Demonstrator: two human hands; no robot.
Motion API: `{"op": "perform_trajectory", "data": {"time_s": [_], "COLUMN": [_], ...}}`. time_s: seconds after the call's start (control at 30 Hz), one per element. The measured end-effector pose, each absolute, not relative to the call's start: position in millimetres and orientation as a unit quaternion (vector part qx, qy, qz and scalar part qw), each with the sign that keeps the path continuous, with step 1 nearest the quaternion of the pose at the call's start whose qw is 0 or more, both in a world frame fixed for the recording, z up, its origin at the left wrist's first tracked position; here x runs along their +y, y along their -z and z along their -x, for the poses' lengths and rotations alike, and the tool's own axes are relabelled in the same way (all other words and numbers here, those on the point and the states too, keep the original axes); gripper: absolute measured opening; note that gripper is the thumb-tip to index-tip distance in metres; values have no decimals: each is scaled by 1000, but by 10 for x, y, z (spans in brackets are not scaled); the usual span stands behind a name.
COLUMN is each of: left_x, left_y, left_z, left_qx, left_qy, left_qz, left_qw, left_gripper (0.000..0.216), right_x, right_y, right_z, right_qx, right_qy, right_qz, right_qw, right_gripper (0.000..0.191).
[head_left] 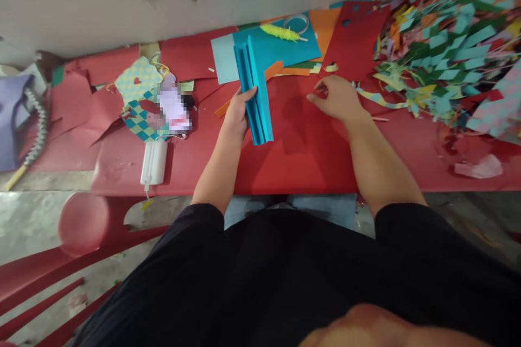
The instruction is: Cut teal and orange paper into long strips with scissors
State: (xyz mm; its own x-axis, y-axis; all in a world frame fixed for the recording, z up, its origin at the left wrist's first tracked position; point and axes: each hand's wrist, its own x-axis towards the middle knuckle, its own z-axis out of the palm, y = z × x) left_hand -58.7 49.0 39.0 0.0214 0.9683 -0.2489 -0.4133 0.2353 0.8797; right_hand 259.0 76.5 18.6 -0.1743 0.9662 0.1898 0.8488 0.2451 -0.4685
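Note:
My left hand [239, 110] grips a pleated sheet of blue paper [256, 103], thumb across its front and fingers behind. The paper stands lengthwise above the red table [299, 168], with several long folds. To the right, my right hand [340, 98] hovers over the table with curled fingers, thumb and forefinger apart, and I see nothing between them. Just beyond its knuckles lies a small tan-and-dark item [331, 66] too small to name. An orange paper strip [274, 69] lies behind the blue paper.
Flat blue paper [293, 51] at the back bears a yellow yarn bundle [280, 32] and a tape roll [297, 23]. Cut paper strips [456, 49] heap up at right. Woven paper pieces [138, 84], a phone [174, 108] and a white power bank [154, 162] lie left.

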Motion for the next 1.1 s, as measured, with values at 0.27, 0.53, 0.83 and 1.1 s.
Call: {"op": "perform_trajectory", "data": {"time_s": [0.27, 0.53, 0.83, 1.1], "left_x": [528, 452, 468, 437], "left_y": [-284, -274, -317, -362], "left_z": [561, 406, 386, 390], "left_qx": [392, 423, 450, 459], "left_qy": [-548, -496, -498, -481], "left_qz": [-284, -256, -223, -224], "left_qw": [682, 714, 707, 712], "left_gripper": [36, 27, 29, 32], "right_x": [896, 1010, 1112, 1040], "right_y": [-177, -104, -150, -141], "right_z": [-3021, -3259, -3279, -3247], "right_qx": [-742, -652, -572, -670], "right_qy": [-124, -70, 70, -43], "right_qz": [638, 737, 756, 719], "right_qw": [165, 164, 311, 177], "right_gripper": [33, 4, 31, 20]}}
